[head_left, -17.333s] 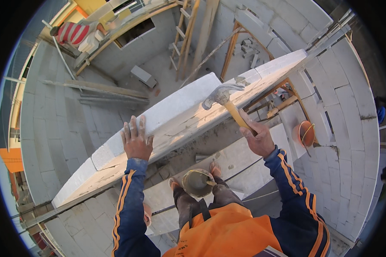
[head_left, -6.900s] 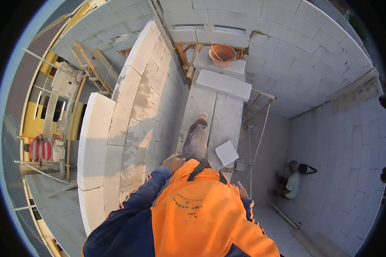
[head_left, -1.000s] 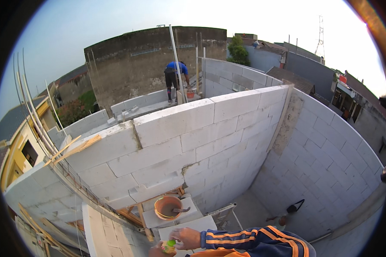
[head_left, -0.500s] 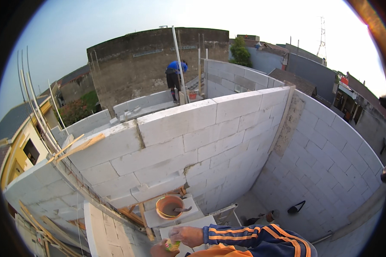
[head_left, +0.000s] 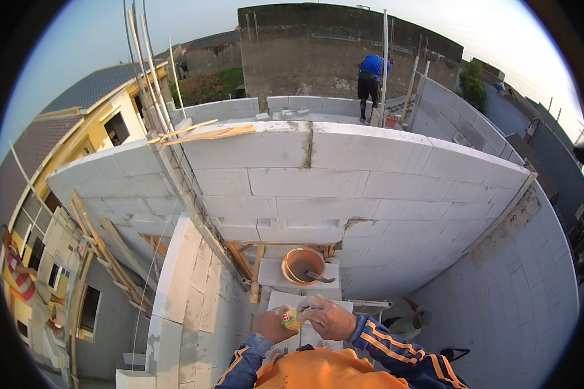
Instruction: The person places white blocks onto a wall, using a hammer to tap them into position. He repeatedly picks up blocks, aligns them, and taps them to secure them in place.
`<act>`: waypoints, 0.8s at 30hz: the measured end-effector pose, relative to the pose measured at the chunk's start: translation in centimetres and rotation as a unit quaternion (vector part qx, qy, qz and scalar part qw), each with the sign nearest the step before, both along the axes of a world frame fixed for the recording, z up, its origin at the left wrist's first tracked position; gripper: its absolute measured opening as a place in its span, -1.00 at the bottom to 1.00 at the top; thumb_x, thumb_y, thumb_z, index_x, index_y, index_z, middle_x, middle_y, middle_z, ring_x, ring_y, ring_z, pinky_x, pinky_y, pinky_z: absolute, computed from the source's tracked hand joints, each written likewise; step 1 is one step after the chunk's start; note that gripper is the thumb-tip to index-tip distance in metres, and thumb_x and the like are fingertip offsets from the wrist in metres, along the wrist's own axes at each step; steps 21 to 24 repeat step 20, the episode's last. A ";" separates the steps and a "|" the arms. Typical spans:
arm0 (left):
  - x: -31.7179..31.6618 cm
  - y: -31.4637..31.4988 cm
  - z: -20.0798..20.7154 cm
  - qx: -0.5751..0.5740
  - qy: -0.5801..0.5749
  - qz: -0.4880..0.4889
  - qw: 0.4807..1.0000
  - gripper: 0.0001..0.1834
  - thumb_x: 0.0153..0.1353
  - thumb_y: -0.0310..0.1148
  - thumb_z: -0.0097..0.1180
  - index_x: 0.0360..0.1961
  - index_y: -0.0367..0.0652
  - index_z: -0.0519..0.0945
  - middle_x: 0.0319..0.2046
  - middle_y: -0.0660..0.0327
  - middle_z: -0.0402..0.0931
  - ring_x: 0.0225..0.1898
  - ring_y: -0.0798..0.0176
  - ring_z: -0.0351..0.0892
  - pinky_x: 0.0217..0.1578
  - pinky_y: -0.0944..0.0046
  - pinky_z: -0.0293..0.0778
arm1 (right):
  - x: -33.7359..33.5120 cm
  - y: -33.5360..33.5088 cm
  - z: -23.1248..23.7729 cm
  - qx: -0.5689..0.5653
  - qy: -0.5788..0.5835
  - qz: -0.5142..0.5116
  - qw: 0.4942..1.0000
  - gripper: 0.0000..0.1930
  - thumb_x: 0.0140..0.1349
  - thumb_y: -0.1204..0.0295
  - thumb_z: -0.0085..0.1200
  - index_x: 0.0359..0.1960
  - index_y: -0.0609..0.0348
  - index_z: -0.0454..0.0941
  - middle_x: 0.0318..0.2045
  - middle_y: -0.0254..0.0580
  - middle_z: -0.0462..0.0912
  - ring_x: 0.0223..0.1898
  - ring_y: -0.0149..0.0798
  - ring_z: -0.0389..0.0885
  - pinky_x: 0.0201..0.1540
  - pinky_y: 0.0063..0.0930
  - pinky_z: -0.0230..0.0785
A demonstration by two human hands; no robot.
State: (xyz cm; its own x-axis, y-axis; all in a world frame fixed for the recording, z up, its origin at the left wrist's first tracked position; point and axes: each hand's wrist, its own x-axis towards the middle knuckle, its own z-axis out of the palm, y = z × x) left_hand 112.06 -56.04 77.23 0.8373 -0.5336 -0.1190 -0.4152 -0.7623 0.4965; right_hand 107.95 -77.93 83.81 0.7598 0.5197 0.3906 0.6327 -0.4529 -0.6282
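A small yellow-green package [head_left: 291,319] with a pinkish-red mark sits in my left hand [head_left: 271,325], whose fingers are wrapped round it. My right hand [head_left: 328,316] is curled, its thumb and fingertips pinching at the package's upper right edge. Pale dust coats the right fingers. Just beyond my hands, an orange bucket [head_left: 288,272] holds grey mortar. A tool with a dark, curved handle [head_left: 320,277] leans out over the bucket's right rim. Under the bucket lie pale, flat blocks [head_left: 270,273], and more of them reach back beneath my hands.
A high white block wall [head_left: 324,185] crosses ahead; a lower wall end [head_left: 175,279] rises at my left. Timber props [head_left: 241,259] stand beside the bucket. Far below right lies a floor with a pale container [head_left: 405,324]. A person in blue [head_left: 372,68] bends beyond the wall; another person [head_left: 21,275] is at far left.
My view has swung left, so the walls and bucket appear farther right. Both hands now show more fully, still together at the package.
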 end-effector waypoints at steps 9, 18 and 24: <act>0.1 1.5 1.8 -0.019 -0.013 0.031 0.999 -0.38 -0.13 0.08 0.40 -0.02 0.09 0.61 -0.36 0.12 0.70 -0.31 -0.03 0.71 -0.28 0.02 0.61 | 0.4 1.9 1.5 0.001 0.022 -0.061 0.998 -0.71 0.07 0.58 0.24 -0.14 0.16 0.53 -0.15 -0.10 0.58 -0.11 0.06 0.56 -0.05 -0.20 0.49; 0.6 3.0 2.5 -0.006 0.000 0.040 0.999 -0.32 -0.17 0.04 0.44 0.02 0.05 0.59 -0.31 0.10 0.70 -0.26 -0.04 0.71 -0.24 0.01 0.60 | 1.9 2.0 2.8 0.032 -0.016 0.042 0.998 -0.64 0.03 0.70 0.14 -0.11 0.09 0.58 -0.05 -0.17 0.61 -0.07 0.01 0.57 -0.01 -0.22 0.48; 0.6 3.2 2.4 -0.004 0.000 0.047 0.999 -0.32 -0.17 0.04 0.44 0.03 0.05 0.58 -0.31 0.09 0.70 -0.25 -0.04 0.71 -0.23 0.01 0.60 | 2.0 2.0 3.2 0.040 -0.010 0.050 0.998 -0.64 0.03 0.69 0.15 -0.11 0.08 0.58 -0.04 -0.17 0.61 -0.05 0.00 0.57 0.00 -0.23 0.48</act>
